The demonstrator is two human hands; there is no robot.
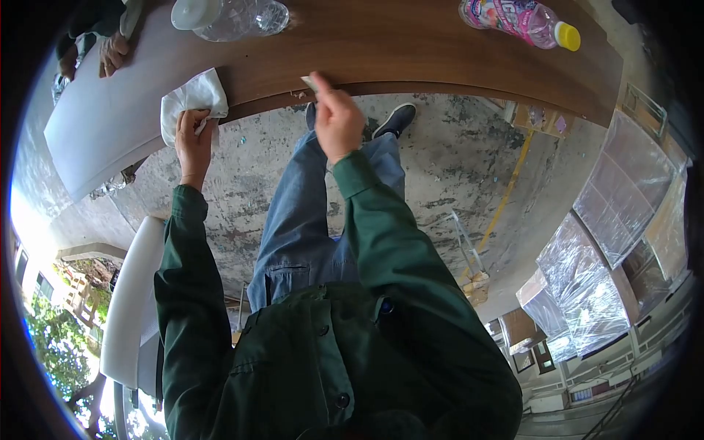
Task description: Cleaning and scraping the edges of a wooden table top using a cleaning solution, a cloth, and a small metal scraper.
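White cloth [192, 100] is clenched in left hand [194, 139] at the wooden board [411, 51] edge; right hand [336, 117] pinches a small scraper [309, 83] against that edge.

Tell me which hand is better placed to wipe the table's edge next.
Probably the left hand: it already grips the white cloth at the edge of the wooden table. The right hand pinches a small pale scrap at that edge, so it is occupied.
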